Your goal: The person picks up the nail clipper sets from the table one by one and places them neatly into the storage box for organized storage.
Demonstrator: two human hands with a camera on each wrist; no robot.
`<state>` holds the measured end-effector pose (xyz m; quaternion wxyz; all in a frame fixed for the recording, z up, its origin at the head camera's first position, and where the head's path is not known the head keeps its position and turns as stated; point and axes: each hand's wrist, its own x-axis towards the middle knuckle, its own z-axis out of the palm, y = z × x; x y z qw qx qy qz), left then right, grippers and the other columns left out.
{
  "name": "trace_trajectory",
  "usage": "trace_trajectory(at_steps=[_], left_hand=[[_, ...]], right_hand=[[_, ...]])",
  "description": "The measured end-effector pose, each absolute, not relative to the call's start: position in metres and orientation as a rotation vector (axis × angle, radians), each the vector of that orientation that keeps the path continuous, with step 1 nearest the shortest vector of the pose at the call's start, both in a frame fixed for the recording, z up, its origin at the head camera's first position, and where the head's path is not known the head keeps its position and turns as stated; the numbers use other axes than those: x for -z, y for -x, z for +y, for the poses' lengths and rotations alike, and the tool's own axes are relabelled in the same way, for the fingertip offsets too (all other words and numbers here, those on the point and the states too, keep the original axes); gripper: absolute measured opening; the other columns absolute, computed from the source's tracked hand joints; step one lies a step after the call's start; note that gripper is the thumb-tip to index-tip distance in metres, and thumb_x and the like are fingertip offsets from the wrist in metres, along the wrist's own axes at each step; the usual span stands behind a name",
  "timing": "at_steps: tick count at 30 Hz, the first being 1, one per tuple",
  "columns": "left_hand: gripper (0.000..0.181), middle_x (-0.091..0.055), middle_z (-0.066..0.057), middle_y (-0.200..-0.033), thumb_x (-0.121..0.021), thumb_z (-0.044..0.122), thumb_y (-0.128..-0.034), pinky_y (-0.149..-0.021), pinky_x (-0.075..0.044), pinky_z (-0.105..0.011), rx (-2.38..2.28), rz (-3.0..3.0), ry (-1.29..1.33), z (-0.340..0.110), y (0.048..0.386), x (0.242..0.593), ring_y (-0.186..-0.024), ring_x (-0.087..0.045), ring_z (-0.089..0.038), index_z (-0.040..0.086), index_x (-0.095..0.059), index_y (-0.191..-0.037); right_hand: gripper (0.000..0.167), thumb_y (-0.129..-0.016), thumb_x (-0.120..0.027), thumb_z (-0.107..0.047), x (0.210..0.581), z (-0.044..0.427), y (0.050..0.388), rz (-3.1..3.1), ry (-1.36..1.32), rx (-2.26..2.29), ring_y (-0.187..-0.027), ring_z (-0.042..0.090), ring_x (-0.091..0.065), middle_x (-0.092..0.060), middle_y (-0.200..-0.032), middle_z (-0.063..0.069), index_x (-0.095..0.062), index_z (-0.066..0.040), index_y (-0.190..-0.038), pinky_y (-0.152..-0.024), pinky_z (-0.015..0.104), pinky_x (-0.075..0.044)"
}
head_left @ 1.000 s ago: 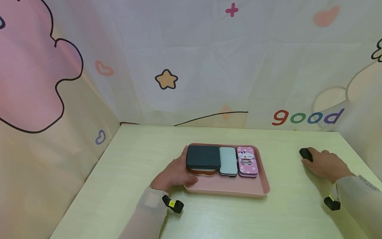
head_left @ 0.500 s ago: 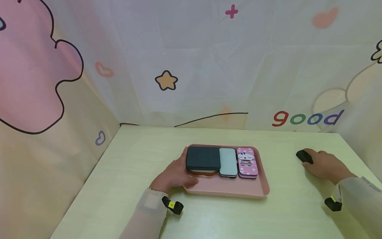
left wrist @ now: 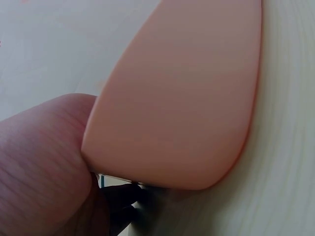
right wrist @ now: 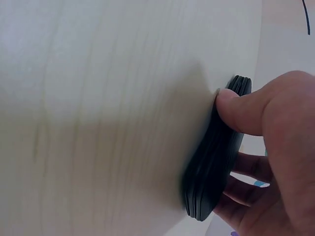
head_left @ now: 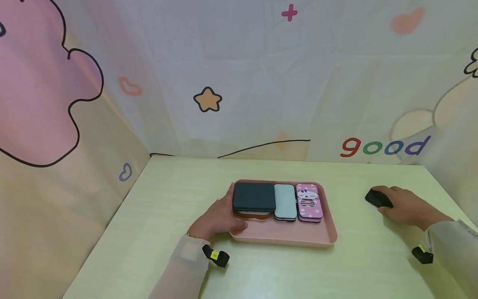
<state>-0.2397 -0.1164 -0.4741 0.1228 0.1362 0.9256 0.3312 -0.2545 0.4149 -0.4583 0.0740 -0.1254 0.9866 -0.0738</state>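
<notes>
My left hand (head_left: 218,218) grips the left side of a pink tray (head_left: 287,236), thumb over the near-left rim. In the left wrist view, the tray's outer wall (left wrist: 182,108) fills the middle, with the thumb against its edge. Inside the tray lie a dark flat rectangular case (head_left: 254,197), partly over a brown-and-white item (head_left: 254,216), a pale mint case (head_left: 285,202) and a pink cartoon-print case (head_left: 308,201). To the right of the tray, my right hand (head_left: 408,207) pinches a black flat object with layered edges and a narrowed waist (right wrist: 211,152), just over the table.
A pale wood-grain table (head_left: 168,199) carries everything. Behind it hangs a printed cloth backdrop (head_left: 254,74), with further cloth at both sides. Black camera straps (head_left: 216,256) sit at both wrists.
My right hand has shifted the black object slightly left toward the tray, and more of it shows. The left hand and the tray stay where they were.
</notes>
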Motion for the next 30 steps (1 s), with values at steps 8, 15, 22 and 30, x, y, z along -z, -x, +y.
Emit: trace_trajectory(at_steps=[8, 15, 22, 30], left_hand=[[0.123, -0.044, -0.012, -0.154, -0.084, 0.033, -0.0756, -0.109, -0.040, -0.055, -0.982, 2.700, -0.404, -0.117, 0.238, 0.473, -0.134, -0.048, -0.035, 0.017, 0.001, -0.162], [0.123, -0.043, -0.012, -0.155, -0.084, 0.034, -0.0761, -0.110, -0.039, -0.054, -0.964, 2.704, -0.389, -0.117, 0.239, 0.474, -0.136, -0.047, -0.035, 0.017, 0.003, -0.162], [0.122, -0.044, -0.013, -0.155, -0.083, 0.032, -0.0762, -0.109, -0.040, -0.053, -0.958, 2.711, -0.414, -0.116, 0.239, 0.472, -0.134, -0.049, -0.035, 0.016, 0.003, -0.162], [0.126, -0.038, -0.010, -0.159, -0.084, 0.036, -0.0750, -0.111, -0.037, -0.054, -0.976, 2.665, -0.400, -0.116, 0.239, 0.470, -0.140, -0.044, -0.033, 0.018, 0.006, -0.162]], right_hand=[[0.063, -0.092, -0.070, -0.024, 0.453, 0.406, 0.254, 2.948, 0.444, 0.270, -0.108, 0.052, -0.057, -0.050, -0.128, 0.040, -0.041, -0.002, -0.144, -0.089, 0.067, -0.045], [0.061, -0.095, -0.065, -0.022, 0.445, 0.390, 0.251, 2.981, 0.513, 0.250, -0.113, 0.054, -0.053, -0.049, -0.132, 0.039, -0.038, -0.003, -0.146, -0.092, 0.069, -0.043], [0.060, -0.096, -0.064, -0.020, 0.435, 0.367, 0.251, 3.009, 0.624, 0.234, -0.118, 0.052, -0.052, -0.051, -0.135, 0.034, -0.039, -0.005, -0.148, -0.097, 0.067, -0.042], [0.061, -0.098, -0.062, -0.020, 0.427, 0.345, 0.249, 3.042, 0.689, 0.174, -0.122, 0.050, -0.050, -0.051, -0.137, 0.030, -0.038, -0.005, -0.151, -0.099, 0.066, -0.042]])
